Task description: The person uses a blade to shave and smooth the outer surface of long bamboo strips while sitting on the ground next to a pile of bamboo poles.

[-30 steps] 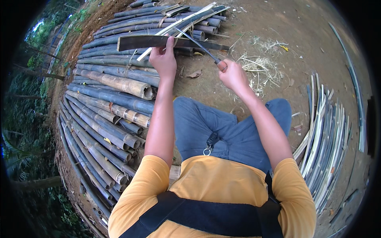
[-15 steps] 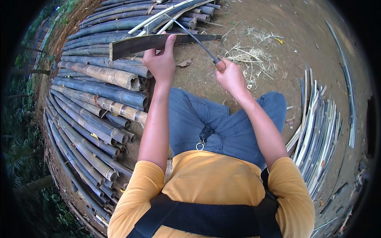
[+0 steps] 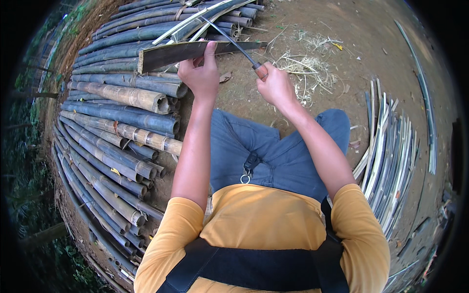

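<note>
My left hand (image 3: 200, 73) is closed around a dark, flat, tapering slat (image 3: 171, 56), thumb up along its side. It looks like split bamboo, with a pale, rough end at the left and a narrow tip to the right. In my right hand (image 3: 278, 87) is a wooden-handled tool (image 3: 260, 72) with a long, slim dark shaft. That shaft slants up and left across the narrow part of the slat; whether the two touch, I cannot tell. Its exact kind is unclear. Beyond the slat lie pale-edged split bamboo strips (image 3: 183, 30).
Stacked bamboo poles (image 3: 124, 95) fill the left side, cut ends toward me. Pale shavings (image 3: 307, 68) litter the ground ahead. At the right lies a bundle of split strips (image 3: 386, 156), with longer strips (image 3: 425, 97) farther right. My bent legs (image 3: 244, 132) are below my hands.
My right hand has moved a little left and up with the tool, so its handle is nearer the slat. My left hand keeps its hold on the slat, almost unmoved.
</note>
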### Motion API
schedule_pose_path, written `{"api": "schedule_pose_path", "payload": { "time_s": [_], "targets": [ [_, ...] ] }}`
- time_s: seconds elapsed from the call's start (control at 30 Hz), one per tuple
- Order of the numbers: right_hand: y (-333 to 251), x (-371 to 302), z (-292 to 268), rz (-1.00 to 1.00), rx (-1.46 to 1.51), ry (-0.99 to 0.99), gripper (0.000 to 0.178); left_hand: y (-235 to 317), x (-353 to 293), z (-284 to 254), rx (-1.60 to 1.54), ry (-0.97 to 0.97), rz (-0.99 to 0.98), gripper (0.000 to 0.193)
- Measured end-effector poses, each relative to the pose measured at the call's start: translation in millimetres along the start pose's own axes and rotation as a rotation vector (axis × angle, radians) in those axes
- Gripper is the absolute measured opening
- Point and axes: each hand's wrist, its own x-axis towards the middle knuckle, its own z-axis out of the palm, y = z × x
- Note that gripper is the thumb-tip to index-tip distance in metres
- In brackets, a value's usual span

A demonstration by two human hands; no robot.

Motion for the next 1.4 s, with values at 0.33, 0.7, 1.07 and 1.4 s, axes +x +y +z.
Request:
{"api": "schedule_pose_path", "payload": {
  "time_s": [0.33, 0.7, 1.07, 1.4],
  "targets": [
    [2, 14, 0, 0.028, -0.136, -0.089, 0.022, 10, 3, 2, -0.036, 0.048, -0.016, 0.022],
    [94, 57, 48, 0.15, -0.054, -0.004, 0.023, 2, -1, 7, -0.153, 0.044, -0.007, 0.024],
    [161, 52, 71, 0.43, 0.022, -0.019, 0.019, -14, 2, -9, -0.106, -0.095, -0.044, 0.028],
    [170, 99, 87, 0.41, 0.049, -0.044, 0.025, -42, 18, -22, -0.165, -0.061, -0.07, 0.023]
  ]
}}
